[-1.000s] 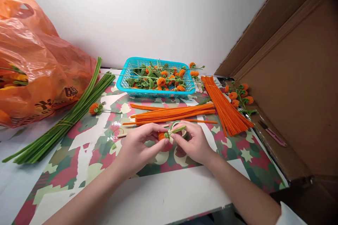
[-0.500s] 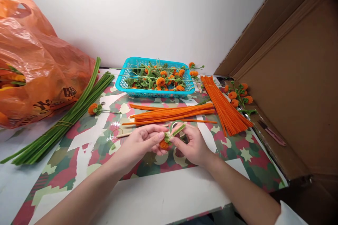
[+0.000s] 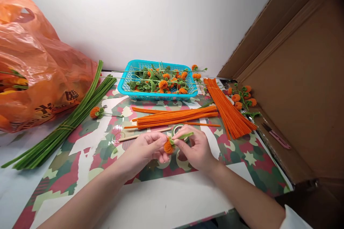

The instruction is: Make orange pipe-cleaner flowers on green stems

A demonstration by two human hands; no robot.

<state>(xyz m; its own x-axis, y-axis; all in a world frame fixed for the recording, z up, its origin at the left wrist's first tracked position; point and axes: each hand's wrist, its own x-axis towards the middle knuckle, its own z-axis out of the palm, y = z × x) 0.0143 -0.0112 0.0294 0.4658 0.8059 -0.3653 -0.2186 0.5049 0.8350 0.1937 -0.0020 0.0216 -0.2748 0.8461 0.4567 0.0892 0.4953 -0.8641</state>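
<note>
An orange fuzzy ball with a green top is between my two hands, low over the patterned table cover. Thumb and fingers of my left hand pinch its left side. My right hand grips the green top, and a short green strip sticks out between its fingers to the right. A roll of green tape lies just behind my right fingers. Beside it a thin wooden stick rests on the cover, partly hidden by my hands.
A blue basket of orange and green pieces stands at the back. Orange stems lie before it, more to the right. Green stems and an orange bag are left; pink-handled scissors lie right.
The ball has tilted and turned in my fingers, showing more of its orange side. The green strip now points more nearly level to the right.
</note>
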